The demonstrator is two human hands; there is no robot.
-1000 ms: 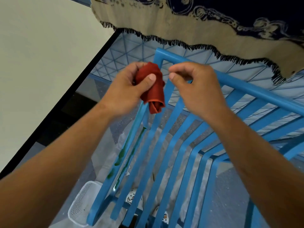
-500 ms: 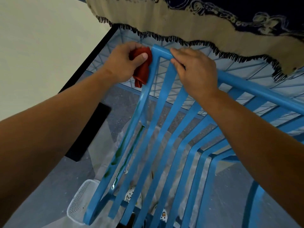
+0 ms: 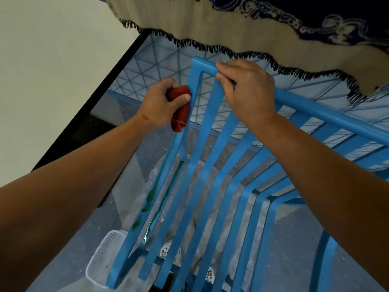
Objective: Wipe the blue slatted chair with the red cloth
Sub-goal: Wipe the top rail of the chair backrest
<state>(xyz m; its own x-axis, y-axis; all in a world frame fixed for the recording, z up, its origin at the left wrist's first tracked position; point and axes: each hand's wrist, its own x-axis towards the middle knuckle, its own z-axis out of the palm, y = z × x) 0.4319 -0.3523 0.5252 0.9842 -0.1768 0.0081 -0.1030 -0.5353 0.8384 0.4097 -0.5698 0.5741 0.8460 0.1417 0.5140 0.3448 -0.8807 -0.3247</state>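
The blue slatted chair point(image 3: 202, 165) fills the middle of the view, seen from above its backrest, with slats running down toward the seat. My left hand point(image 3: 162, 104) grips the bunched red cloth point(image 3: 180, 110) and presses it against the outer side of the leftmost upright, a little below the top corner. My right hand point(image 3: 246, 91) curls its fingers over the top rail near that corner. Green smears mark the left upright lower down.
A fringed beige and dark blue fabric point(image 3: 252, 28) hangs over a blue wire grid point(image 3: 151, 66) just behind the chair. A white mesh basket point(image 3: 103, 260) lies on the speckled floor beside the chair's left leg. A pale wall with black trim stands on the left.
My left hand has slid the red cloth down the left upright from the top corner. My right hand moved from beside the cloth onto the top rail and stays there.
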